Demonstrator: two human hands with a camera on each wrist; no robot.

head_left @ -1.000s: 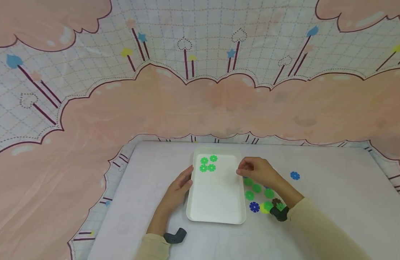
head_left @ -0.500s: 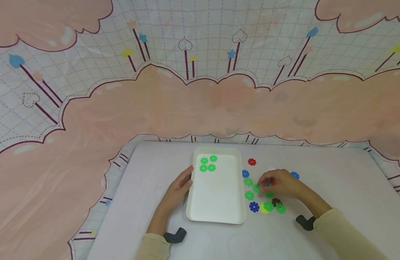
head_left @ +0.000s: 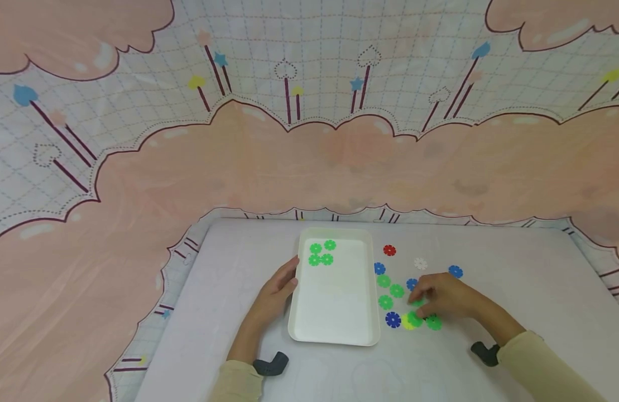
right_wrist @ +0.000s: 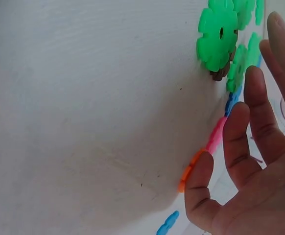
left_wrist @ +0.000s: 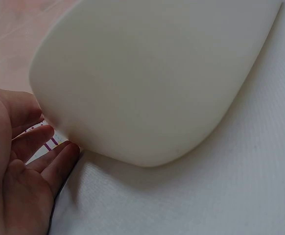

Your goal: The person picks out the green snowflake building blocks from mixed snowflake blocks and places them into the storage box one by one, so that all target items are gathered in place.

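Note:
My left hand [head_left: 275, 291] lies along the left side of a white tray [head_left: 334, 329]; its extended fingers touch the outer wall, also in the left wrist view, where the tray [left_wrist: 142, 88] shows its outside. Several green snowflake discs [head_left: 316, 248] lie in the tray's upper left. To the right of the tray, my right hand [head_left: 452, 297] hovers low over loose discs, its thumb and index finger apart around a partly hidden green disc [head_left: 417, 303]. In the right wrist view the fingers [right_wrist: 262, 117] are loosely bent, with no disc visible between them.
Green discs [head_left: 397, 291], a dark blue disc [head_left: 393, 320] and a yellow disc [head_left: 407, 322] lie right of the tray. Farther back are a red disc [head_left: 389, 250], a white disc [head_left: 421, 263] and a blue disc [head_left: 455, 271]. A patterned cloth [head_left: 309, 167] hangs behind the table.
My right hand has moved from the tray's right edge rightward and toward me, over the loose discs, uncovering the red and white ones. The left hand and tray have stayed put.

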